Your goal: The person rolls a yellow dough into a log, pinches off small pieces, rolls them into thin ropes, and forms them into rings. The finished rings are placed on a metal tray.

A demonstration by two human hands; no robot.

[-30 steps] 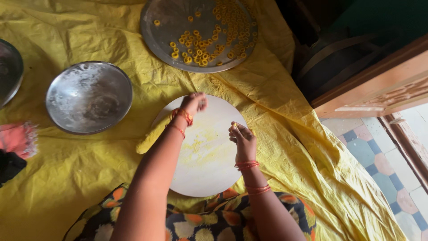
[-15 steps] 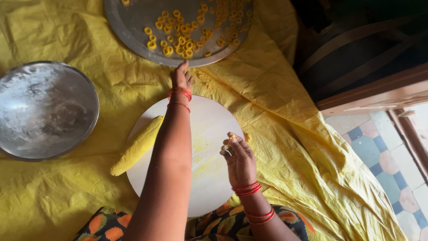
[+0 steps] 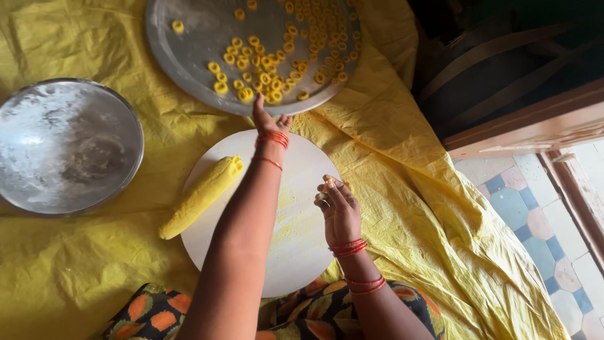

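Left hand (image 3: 269, 119), fingers loose and holding nothing, touches the steel tray (image 3: 182, 63) rim beside the yellow dough rings (image 3: 264, 69). Right hand (image 3: 338, 208) pinches a small dough piece (image 3: 328, 182) above the round white board (image 3: 302, 252).

Well to the left of my left fingers (image 3: 259, 108) sits a round steel bowl (image 3: 63, 148), its inside dusted white with flour. It rests on a crinkled yellow sheet (image 3: 402, 189) that spreads under everything and bunches into folds to the right of my right fingers (image 3: 331, 189). Past that edge, farther right, lies a tiled floor (image 3: 535, 214) in pale blue and pink, with a dark wooden frame (image 3: 522, 126) above it. Below my fingers, an orange-patterned dark cloth (image 3: 314, 311) covers my lap.
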